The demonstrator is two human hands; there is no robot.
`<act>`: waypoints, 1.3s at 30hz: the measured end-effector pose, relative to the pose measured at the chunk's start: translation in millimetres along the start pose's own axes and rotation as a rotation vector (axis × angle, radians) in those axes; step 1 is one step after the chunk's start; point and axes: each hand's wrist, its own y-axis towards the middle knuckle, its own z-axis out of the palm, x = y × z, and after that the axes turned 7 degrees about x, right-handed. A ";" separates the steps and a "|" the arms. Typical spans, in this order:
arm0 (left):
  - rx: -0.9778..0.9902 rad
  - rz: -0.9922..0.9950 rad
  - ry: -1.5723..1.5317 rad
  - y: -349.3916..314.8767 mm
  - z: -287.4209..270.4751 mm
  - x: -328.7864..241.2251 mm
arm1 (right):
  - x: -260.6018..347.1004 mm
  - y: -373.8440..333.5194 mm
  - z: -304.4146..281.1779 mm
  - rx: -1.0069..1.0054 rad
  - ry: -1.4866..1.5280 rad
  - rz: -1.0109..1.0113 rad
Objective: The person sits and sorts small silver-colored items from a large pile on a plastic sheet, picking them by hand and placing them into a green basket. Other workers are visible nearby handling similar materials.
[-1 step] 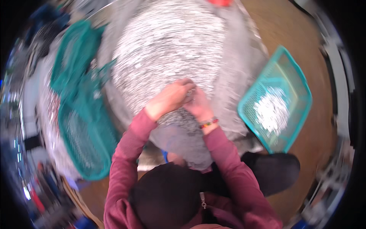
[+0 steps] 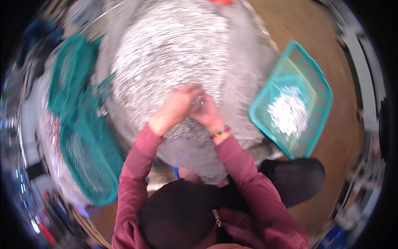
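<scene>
Over the near part of a large heap of small, shiny silvery pieces (image 2: 166, 54), my two hands meet. My left hand (image 2: 173, 108) has its fingers curled and pressed in toward the right. Turned partly up, my right hand (image 2: 209, 115) is cupped against the left one, with a beaded bracelet on its wrist. A few small silvery pieces (image 2: 198, 100) show between the fingers of both hands; blur hides their exact kind. Below the hands, the near end of the heap looks darker, beside a sheet of grey mesh cloth (image 2: 192, 155).
Grey mesh cloth (image 2: 244, 87) lines the heap's sides. On the right, a teal plastic basket (image 2: 321, 124) holds a small silvery pile on the brown floor (image 2: 340, 137). Teal baskets (image 2: 112, 195) stand at left, beside a pale sack (image 2: 45, 120). Something red (image 2: 222, 1) shows at the top.
The whole view has shifted slightly, so the heap and right basket appear farther left. Both hands stay together, with barely changed finger positions.
</scene>
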 end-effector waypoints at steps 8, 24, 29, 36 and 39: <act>-0.167 -0.217 0.160 41.7 20.7 81.3 | 151.8 -137.0 52.5 0.277 -0.540 -0.804; -0.346 -0.391 -0.195 -37.3 22.4 70.4 | 109.3 -76.0 67.3 0.006 -1.326 -0.976; -0.372 -0.546 -0.384 -52.4 2.7 79.6 | 62.4 38.6 33.4 -0.109 -1.992 -0.387; -0.334 -0.523 -0.236 -60.4 22.3 120.7 | 31.9 115.1 -31.4 0.030 -2.103 -0.398; -0.320 -0.543 -0.329 -57.2 26.7 134.1 | 6.7 100.4 -33.2 0.190 -2.347 -0.779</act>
